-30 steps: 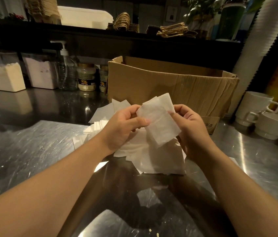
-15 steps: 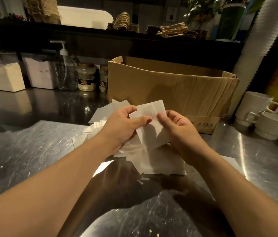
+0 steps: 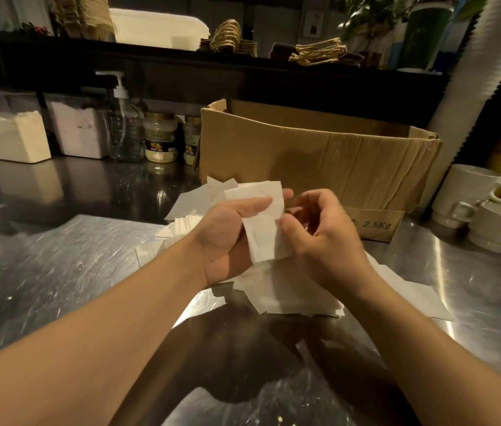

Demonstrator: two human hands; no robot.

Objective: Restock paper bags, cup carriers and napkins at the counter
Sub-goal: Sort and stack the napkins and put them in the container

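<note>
A white napkin [image 3: 263, 229] is held upright over the steel counter [image 3: 58, 272]. My left hand [image 3: 227, 232] grips it from the left, thumb laid across its front. My right hand [image 3: 320, 238] pinches its right edge with thumb and curled fingers. Beneath both hands lies a loose pile of white napkins [image 3: 289, 293], spreading left and right. An open cardboard box [image 3: 320, 161] marked 2.5Kg stands just behind the pile. Paper-bag handles [image 3: 320, 52] and brown stacks sit on the dark shelf above.
At the back left stand a napkin holder [image 3: 15, 139], a second white container [image 3: 77, 133], a pump bottle [image 3: 124, 127] and two jars [image 3: 160, 138]. White mugs [image 3: 483, 210] are stacked at the right. A tall stack of white cups [image 3: 489, 72] rises at the right.
The napkin has been turned upright and drawn lower and closer between the hands. My right hand has shifted from its upper right corner to its right edge.
</note>
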